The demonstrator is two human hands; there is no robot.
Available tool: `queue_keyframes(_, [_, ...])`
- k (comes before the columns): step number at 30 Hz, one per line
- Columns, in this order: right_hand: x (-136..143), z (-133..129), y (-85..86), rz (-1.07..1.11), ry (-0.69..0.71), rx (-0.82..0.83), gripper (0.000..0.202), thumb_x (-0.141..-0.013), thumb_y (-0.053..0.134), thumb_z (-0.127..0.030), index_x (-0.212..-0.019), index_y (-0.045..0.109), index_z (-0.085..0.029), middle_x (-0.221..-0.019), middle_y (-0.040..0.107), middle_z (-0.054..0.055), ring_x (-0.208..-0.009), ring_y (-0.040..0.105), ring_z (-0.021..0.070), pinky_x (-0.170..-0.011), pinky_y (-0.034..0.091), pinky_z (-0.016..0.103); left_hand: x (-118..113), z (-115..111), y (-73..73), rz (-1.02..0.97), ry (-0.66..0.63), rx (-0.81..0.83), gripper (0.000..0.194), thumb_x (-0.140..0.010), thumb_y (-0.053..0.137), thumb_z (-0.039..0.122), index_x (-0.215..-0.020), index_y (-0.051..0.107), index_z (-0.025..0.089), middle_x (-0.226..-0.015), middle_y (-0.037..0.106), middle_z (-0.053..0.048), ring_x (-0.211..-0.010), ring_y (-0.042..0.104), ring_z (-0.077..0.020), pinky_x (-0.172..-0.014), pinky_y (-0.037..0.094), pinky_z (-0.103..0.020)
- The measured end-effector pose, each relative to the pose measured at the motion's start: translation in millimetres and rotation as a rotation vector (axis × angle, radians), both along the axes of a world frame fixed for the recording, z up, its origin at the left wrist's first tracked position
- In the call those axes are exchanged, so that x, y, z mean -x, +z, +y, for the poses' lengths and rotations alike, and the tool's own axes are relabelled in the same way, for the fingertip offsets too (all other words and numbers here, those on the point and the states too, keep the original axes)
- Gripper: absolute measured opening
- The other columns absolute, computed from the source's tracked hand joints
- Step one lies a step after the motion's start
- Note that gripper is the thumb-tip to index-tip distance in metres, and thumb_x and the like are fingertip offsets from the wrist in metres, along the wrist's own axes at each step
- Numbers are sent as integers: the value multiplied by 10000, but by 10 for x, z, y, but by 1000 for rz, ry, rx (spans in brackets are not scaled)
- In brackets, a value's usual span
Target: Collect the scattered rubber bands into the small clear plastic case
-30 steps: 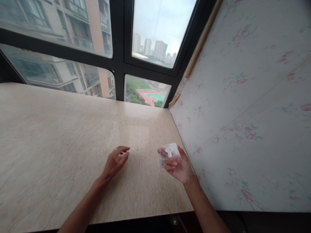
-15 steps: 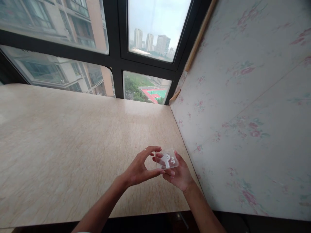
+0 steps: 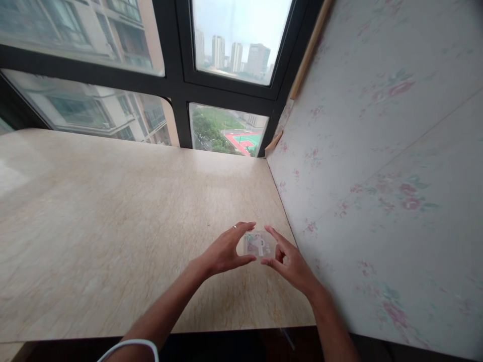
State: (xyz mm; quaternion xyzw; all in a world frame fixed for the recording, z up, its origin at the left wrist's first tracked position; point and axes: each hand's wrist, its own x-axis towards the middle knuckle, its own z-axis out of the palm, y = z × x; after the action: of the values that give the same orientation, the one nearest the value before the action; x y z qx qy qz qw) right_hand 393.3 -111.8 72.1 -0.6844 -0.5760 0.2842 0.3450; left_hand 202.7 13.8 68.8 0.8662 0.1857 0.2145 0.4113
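Note:
A small clear plastic case (image 3: 260,245) with white shapes inside or on it lies level between my two hands, low in the middle of the head view. My left hand (image 3: 230,250), with a ring on one finger, curves round its left side, fingers at the far edge and thumb at the near edge. From the right, my right hand (image 3: 289,259) spans the same two edges with index finger and thumb, its other fingers curled in. Whether the case's underside touches the pale marbled surface (image 3: 124,226) cannot be made out.
The wallpapered wall (image 3: 370,201) with pink flowers rises close on the right. Dark-framed windows (image 3: 175,95) stand along the back. The surface's front edge (image 3: 211,332) runs near the bottom, with a dark space below. A white band (image 3: 130,343) circles my left forearm.
My right hand has shifted from under the case, palm up, to its right side, with thumb and index finger at the edges. The case is flatter now. The view has shifted slightly.

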Motion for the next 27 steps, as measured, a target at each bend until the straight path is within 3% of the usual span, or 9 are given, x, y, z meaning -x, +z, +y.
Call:
queue_keyframes(5, [-94, 96, -192, -29, 13, 17, 672, -847, 614, -404, -1436, 375, -190, -682, 494, -47, -559, 406, 112, -598, 423, 264, -113, 57, -175, 33, 3, -19, 719, -759, 707, 357, -1369, 339, 253, -1321, 504, -111, -1178, 519, -267, -976, 434, -448])
queue_keyframes(11, [-193, 184, -338, -38, 36, 52, 704, -845, 614, -384, -1467, 321, -231, -950, 643, 56, -691, 558, 156, -678, 493, 325, -145, 96, -337, 21, 28, 2, 711, -771, 701, 366, -1368, 328, 265, -1297, 515, -104, -1165, 530, -254, -966, 443, -433])
queue_keyframes(15, [-218, 216, -394, -45, 61, 31, 700, -854, 606, -365, -1475, 301, -261, -1109, 633, 92, -946, 596, 229, -784, 506, 388, -139, 105, -446, 7, 52, 8, 711, -775, 700, 375, -1368, 323, 263, -1304, 511, -106, -1187, 517, -251, -990, 427, -441])
queue_keyframes(19, [-228, 237, -444, -32, 76, 32, 714, -849, 614, -335, -1479, 282, -282, -1190, 610, 91, -1074, 565, 249, -867, 488, 432, -134, 114, -514, -7, 58, 24, 705, -779, 697, 376, -1368, 327, 259, -1312, 506, -110, -1192, 515, -248, -991, 430, -438])
queue_keyframes(23, [-233, 235, -462, -39, 67, 33, 710, -838, 625, -308, -1470, 303, -287, -1212, 599, 83, -1109, 552, 253, -889, 481, 441, -127, 119, -522, 13, 58, 41, 701, -772, 699, 383, -1366, 347, 264, -1319, 512, -110, -1195, 519, -257, -994, 429, -444])
queue_keyframes(27, [-219, 215, -449, -47, 53, 37, 677, -842, 612, -299, -1457, 329, -288, -1213, 598, 81, -1021, 587, 230, -859, 496, 420, -117, 119, -538, 69, 83, 8, 724, -755, 708, 416, -1370, 360, 256, -1377, 483, -109, -1240, 486, -271, -1030, 395, -449])
